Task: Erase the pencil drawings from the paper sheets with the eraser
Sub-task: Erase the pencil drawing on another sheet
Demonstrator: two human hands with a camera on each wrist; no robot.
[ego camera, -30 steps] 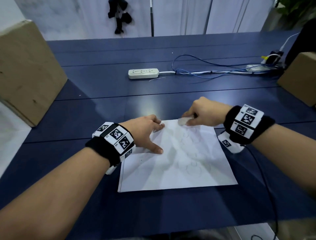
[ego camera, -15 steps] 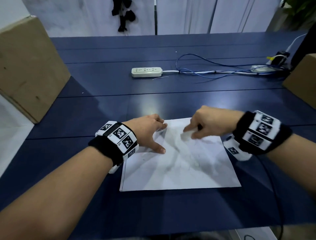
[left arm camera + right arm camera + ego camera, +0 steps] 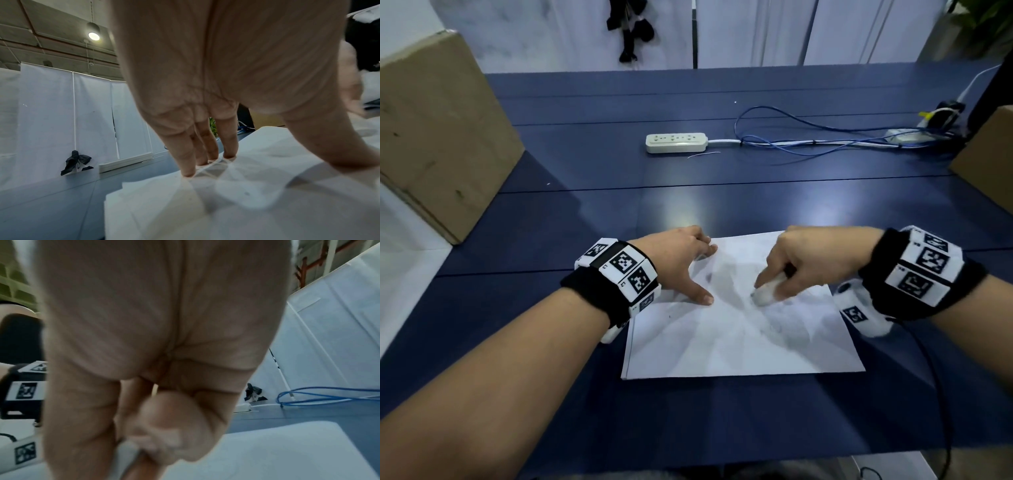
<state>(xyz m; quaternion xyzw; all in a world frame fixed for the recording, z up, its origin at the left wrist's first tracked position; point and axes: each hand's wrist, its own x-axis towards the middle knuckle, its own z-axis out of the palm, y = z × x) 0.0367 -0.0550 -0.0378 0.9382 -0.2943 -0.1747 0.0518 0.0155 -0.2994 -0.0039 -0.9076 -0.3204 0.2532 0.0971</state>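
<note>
While the left hand point(image 3: 681, 263) spreads straight fingers on the white paper sheet's point(image 3: 722, 342) far-left corner, likely to stop sliding, the right hand point(image 3: 808, 260) pinches a small white eraser point(image 3: 765, 294) against the sheet's middle. The left wrist view shows fingertips point(image 3: 188, 172) pressing paper; the right wrist view shows curled fingers point(image 3: 168, 434) around the eraser.

White power strip point(image 3: 676, 142) lies mid-table point(image 3: 585, 212). Blue cable point(image 3: 808, 137) loops right of strip. Cardboard box point(image 3: 438, 133) far left of strip; second cardboard box point(image 3: 986, 161) far right.
</note>
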